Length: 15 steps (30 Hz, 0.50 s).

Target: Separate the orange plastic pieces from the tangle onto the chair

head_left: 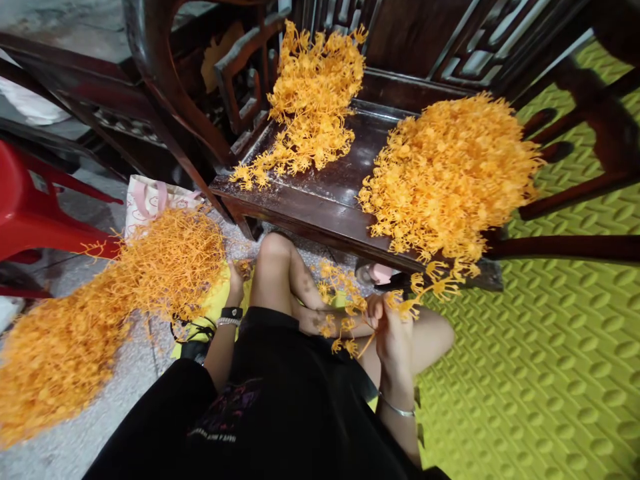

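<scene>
My right hand (394,330) is closed round a thin orange stem above my crossed legs. Orange plastic flower sprigs (347,303) with claw-like petals fan out from it on both sides. Down by my left knee, my left hand (236,283) has its fingers bent together next to a loose pile of thin orange plastic stems (173,260). What its fingertips hold, if anything, is too small to make out. On the dark wooden seat lie a large heap of orange flower sprigs (455,173) and a smaller, taller heap (320,93).
The carved wooden bench (320,207) stands in front of my knees. At the left are a red plastic stool (55,207), a white bag with pink handles (143,200) and another orange pile (60,360) on the floor. Yellow-green foam matting (540,373) covers the right side.
</scene>
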{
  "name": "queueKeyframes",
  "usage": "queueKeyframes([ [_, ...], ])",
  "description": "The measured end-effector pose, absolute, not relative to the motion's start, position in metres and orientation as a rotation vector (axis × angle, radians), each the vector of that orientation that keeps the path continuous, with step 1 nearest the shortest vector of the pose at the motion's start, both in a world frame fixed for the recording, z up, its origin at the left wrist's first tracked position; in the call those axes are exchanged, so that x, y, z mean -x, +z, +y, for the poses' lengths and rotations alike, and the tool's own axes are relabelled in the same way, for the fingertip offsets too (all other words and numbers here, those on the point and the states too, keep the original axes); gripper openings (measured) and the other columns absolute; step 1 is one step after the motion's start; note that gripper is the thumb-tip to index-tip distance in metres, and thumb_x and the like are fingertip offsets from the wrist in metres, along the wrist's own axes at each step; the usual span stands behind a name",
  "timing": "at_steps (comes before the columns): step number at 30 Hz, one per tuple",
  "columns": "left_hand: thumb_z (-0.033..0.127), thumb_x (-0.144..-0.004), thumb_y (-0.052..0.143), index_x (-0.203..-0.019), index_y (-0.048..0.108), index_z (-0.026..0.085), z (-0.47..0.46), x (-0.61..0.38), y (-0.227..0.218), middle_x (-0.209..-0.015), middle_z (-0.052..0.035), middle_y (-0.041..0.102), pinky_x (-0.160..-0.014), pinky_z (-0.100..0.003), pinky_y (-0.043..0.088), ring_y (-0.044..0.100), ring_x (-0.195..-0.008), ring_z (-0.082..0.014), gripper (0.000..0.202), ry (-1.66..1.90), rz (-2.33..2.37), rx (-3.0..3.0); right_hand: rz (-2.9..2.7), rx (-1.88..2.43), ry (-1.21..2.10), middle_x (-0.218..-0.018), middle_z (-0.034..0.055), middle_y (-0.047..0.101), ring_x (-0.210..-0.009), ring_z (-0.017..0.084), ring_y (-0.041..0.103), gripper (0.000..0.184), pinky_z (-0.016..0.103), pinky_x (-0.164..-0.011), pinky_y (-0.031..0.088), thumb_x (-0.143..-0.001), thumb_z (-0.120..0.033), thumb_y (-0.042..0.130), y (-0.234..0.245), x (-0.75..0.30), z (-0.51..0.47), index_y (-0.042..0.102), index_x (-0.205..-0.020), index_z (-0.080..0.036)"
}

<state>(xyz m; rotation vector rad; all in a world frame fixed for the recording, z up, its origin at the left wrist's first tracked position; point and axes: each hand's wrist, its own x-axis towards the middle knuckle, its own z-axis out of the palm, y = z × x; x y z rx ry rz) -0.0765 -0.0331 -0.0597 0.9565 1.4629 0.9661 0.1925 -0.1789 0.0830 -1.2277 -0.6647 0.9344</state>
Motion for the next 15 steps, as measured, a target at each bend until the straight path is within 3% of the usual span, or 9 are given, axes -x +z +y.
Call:
queueKeyframes([
  [9,0.033,-0.093,0.056,-0.116,0.057,0.014,-0.035,0.093,-0.044,-0.114,-0.0087,0.059,-0.081,-0.041,0.054,0.061,-0.096,-0.023,0.03,0.953,1.514,-0.947,-0.711,1.273,0.962,-0.047,-0.0053,0.037,-0.049,0.01,0.035,0.044,0.026,-0.052,0.029,-0.082,-0.048,0.062,0.071,-0.199,-0.174,0.048,-0.053,-0.019],
  [15,0.034,-0.094,0.054,-0.111,0.058,0.014,-0.033,0.073,-0.003,-0.107,-0.0082,0.062,-0.077,-0.037,0.054,0.062,-0.088,-0.0189,0.027,0.967,1.403,-1.255,-0.806,1.292,0.967,-0.052,-0.0063,0.043,-0.051,0.009,0.041,0.046,0.024,-0.055,0.036,-0.089,-0.049,0.055,0.061,-0.2,-0.171,0.046,-0.056,-0.017],
])
